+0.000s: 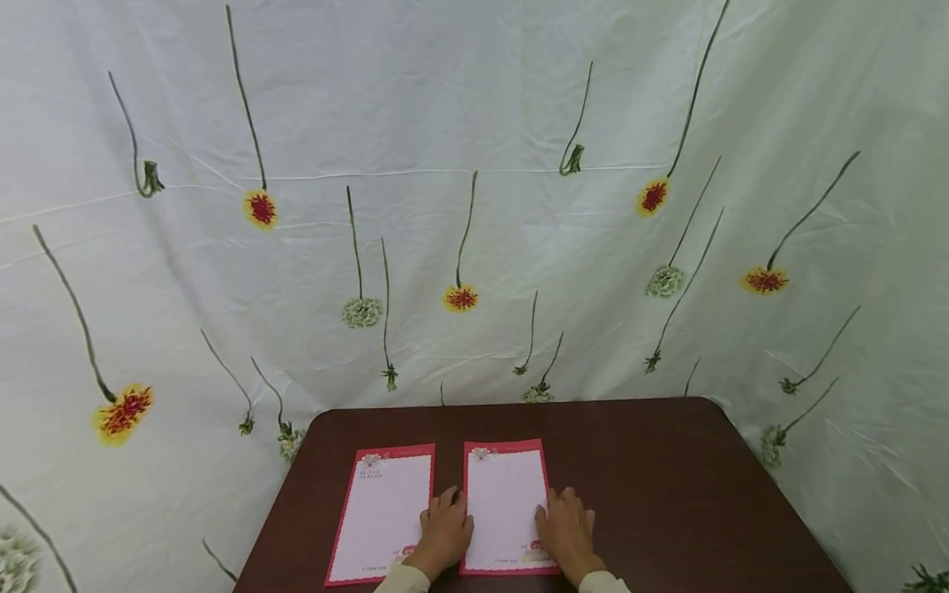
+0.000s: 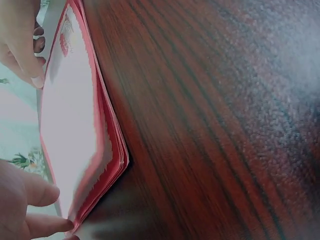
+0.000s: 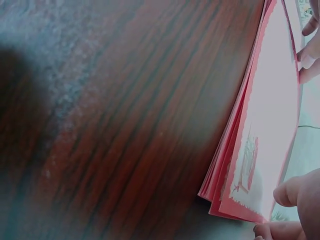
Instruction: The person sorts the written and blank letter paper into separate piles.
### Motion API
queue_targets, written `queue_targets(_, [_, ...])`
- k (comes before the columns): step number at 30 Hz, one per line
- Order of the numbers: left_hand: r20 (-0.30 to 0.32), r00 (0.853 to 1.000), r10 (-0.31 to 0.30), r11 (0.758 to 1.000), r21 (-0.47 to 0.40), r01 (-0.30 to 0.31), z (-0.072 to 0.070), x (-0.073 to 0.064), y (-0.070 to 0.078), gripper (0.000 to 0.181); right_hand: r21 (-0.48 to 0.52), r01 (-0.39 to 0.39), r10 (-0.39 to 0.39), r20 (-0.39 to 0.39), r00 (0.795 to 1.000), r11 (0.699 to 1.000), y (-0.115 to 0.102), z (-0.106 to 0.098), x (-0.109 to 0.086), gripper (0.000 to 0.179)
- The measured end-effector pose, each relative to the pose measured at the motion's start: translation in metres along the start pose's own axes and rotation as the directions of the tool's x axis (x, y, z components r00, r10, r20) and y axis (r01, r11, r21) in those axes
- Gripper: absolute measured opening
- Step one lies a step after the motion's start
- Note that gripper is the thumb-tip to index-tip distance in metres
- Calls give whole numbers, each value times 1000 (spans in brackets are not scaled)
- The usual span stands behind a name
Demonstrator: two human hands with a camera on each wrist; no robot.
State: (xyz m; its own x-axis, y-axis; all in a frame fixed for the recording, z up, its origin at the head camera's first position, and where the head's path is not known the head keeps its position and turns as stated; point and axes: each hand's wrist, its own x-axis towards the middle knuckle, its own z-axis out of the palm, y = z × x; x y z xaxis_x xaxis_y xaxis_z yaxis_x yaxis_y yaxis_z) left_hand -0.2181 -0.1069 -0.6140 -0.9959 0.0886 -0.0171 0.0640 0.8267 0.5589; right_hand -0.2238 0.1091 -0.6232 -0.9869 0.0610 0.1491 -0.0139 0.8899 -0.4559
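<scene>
A stack of red-bordered letter paper (image 1: 506,511) lies on the brown table, with a flower at its top left corner. My left hand (image 1: 446,527) holds the stack's left edge, its thumb over the side. Along the opposite edge my right hand (image 1: 567,531) grips it, the thumb resting near the lined face. In the left wrist view, thumb and fingertips (image 2: 47,225) meet the stack's corner. Loose layers of the stack (image 3: 235,165) show along its near side in the right wrist view. Parts of the fingers are hidden.
Left of the stack lies a second red-bordered sheet (image 1: 385,511) with a few handwritten lines at its top; my left hand overlaps its right side. The dark wooden table (image 1: 667,486) has rounded far corners. Behind it hangs a white flower-print cloth (image 1: 415,99).
</scene>
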Motion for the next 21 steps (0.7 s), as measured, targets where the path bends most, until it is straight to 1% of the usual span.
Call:
queue_targets(5, [-90, 996, 9, 1000, -14, -10, 6, 2, -3, 44, 43, -23, 24, -19, 1000, 999, 2, 1, 2, 36])
queue_targets(9, [-124, 992, 19, 999, -28, -23, 8, 6, -6, 43, 31, -30, 31, -35, 999, 999, 2, 3, 4, 33])
queue_targets(14, [-140, 989, 44, 998, -42, -50, 5, 7, -8, 42, 30, -31, 32, -52, 998, 999, 2, 3, 7, 27])
queue_targets(17, [-136, 990, 44, 998, -46, -51, 4, 8, -8, 42, 40, -39, 40, -45, 998, 998, 2, 2, 7, 28])
queue_targets(21, [-114, 993, 33, 999, -21, -36, 3, 8, -6, 45, 58, -45, 48, -39, 998, 997, 0, 3, 6, 31])
